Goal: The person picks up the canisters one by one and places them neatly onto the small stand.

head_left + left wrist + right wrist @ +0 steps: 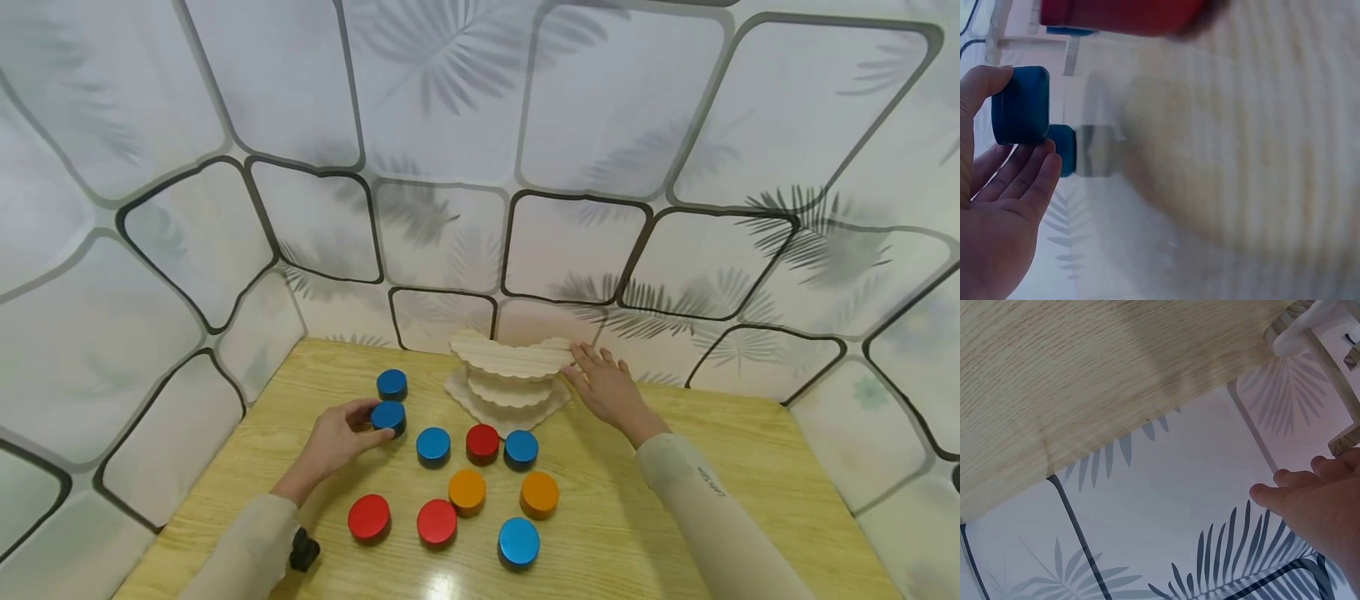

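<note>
My left hand [341,437] pinches a blue round block [388,418] between thumb and fingers, at the left of the table. In the left wrist view the held blue block [1021,105] has the thumb on top and fingertips below. Another blue block [392,385] stands just behind it. A pale wooden tiered stand [510,360] with scalloped, curved tiers stands at the back of the table. My right hand [607,387] has its fingers extended, fingertips right at the right end of the top tier. In the right wrist view that stand's end [1344,440] shows beside the fingertips.
Across the middle and front of the wooden table [645,533] are a red block [482,444], an orange block [539,495], a blue block [518,543] and several others in these colours. Patterned white curtain walls [442,242] enclose the table at the back and sides.
</note>
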